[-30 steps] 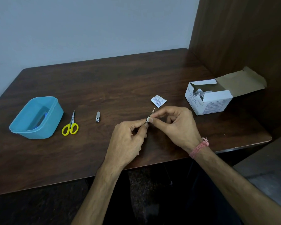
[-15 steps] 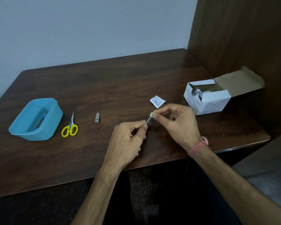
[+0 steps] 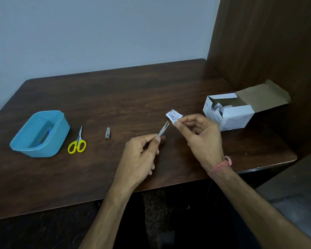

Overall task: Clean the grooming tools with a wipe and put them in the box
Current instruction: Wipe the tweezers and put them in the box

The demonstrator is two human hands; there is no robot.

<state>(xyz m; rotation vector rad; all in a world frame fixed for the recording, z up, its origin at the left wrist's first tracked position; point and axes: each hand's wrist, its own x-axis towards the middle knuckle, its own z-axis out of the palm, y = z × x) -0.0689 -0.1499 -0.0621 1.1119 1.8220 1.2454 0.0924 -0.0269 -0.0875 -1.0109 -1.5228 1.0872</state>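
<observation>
White carton (image 3: 230, 116) print unreadable; left grip (image 3: 142, 155) pinches tweezers (image 3: 163, 129), right grip (image 3: 199, 133) pinches wipe (image 3: 174, 122).

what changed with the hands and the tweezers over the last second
The right hand, pinching the small white wipe, slid off the thin metal tweezers tip, rightward; the left hand keeps gripping them. Yellow-handled scissors, small metal nail clipper and blue plastic box stayed put.

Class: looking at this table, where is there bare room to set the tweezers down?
Bare wood lies between the nail clipper and the left hand, and across the far half behind the blue box. It is crowded between the right hand and the carton.
</observation>
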